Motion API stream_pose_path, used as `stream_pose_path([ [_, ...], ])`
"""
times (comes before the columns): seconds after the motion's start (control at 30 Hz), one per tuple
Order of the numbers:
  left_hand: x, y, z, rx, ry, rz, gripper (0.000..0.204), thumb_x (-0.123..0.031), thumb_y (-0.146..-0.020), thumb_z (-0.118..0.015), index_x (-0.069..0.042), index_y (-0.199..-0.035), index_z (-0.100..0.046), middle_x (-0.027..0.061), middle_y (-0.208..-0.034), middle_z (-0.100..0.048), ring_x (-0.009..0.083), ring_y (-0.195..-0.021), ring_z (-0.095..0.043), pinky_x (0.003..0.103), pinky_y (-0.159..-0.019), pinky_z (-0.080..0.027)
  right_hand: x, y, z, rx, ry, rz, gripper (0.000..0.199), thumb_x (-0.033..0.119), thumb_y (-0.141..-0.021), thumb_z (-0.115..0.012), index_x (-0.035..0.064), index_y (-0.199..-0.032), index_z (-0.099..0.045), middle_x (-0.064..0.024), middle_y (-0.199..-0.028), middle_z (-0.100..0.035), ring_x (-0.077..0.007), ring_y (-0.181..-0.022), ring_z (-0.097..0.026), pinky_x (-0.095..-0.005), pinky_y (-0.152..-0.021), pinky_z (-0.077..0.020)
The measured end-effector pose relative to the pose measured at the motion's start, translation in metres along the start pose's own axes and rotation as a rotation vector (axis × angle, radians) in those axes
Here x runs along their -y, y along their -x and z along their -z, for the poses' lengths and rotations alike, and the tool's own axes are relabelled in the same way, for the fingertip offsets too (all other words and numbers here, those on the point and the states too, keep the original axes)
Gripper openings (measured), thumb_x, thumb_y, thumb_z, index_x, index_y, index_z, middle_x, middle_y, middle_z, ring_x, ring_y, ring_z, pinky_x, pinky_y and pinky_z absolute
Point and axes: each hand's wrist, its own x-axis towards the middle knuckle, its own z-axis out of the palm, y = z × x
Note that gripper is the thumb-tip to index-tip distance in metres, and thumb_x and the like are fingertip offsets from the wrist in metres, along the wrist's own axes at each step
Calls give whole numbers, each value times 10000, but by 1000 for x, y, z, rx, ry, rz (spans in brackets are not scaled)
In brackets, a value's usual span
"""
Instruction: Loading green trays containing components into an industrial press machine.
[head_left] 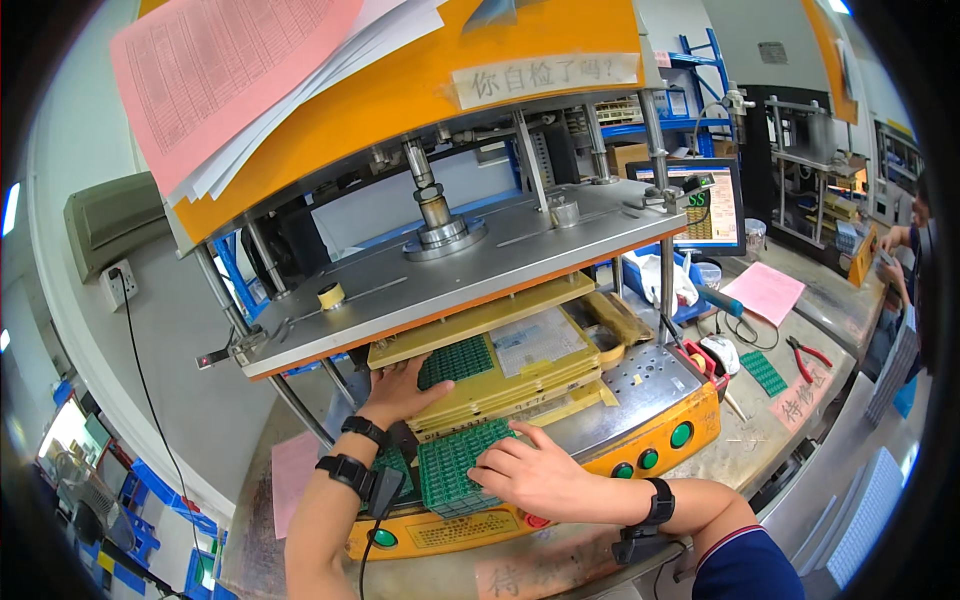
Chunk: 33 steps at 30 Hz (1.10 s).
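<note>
A yellow layered fixture [510, 385] sits in the press, with a green circuit board panel [457, 361] in its left recess. My left hand [402, 392] lies at the fixture's left side, fingers apart, thumb toward that panel; some fingertips are hidden under the raised yellow upper plate [480, 318]. In front of the fixture lies a stack of green circuit board panels [455, 470]. My right hand [530, 470] reaches over its right side, fingers bent and gripping the edge of the top panel. Another green panel [396, 470] shows partly behind my left wrist.
The press's metal platen [450, 255] hangs above on steel posts. Green buttons [648, 459] line its yellow front. Right of it are red-handled pliers [808, 358], a green board piece [764, 373] and a monitor [712, 207]. Another person's hand [890, 255] shows at far right.
</note>
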Motion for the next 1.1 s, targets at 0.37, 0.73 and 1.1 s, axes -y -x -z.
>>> stream_pose_path([
  [0.37, 37, 25, 17, -23, 298, -5, 853, -609, -786, -710, -84, -1416, -477, 189, -1423, -493, 384, -1365, -398, 518, -1138, -261, -3, 4, 13, 25, -91, -61, 303, 129, -816, -597, 100, -1118, -589, -73, -1121, -634, -242, -1134, -605, -475, -1001, -473],
  [0.73, 59, 235, 38, -42, -111, 74, 696, -519, -840, -667, -101, -1368, -491, 158, -1406, -496, 380, -1379, -373, 653, -1115, -192, -21, -15, 9, -63, -232, -135, 273, 124, -891, -618, 41, -1151, -616, -187, -1288, -613, -356, -1251, -553, -424, -990, -500],
  [1.1, -39, 339, -45, -276, 255, -39, 165, -202, -884, -630, -72, -978, -669, 119, -1061, -657, 332, -1003, -593, 444, -916, -421, -110, -83, -67, -43, -244, -228, 304, 152, -918, -631, 50, -1204, -643, -171, -1355, -575, -350, -1313, -485, -446, -1052, -446],
])
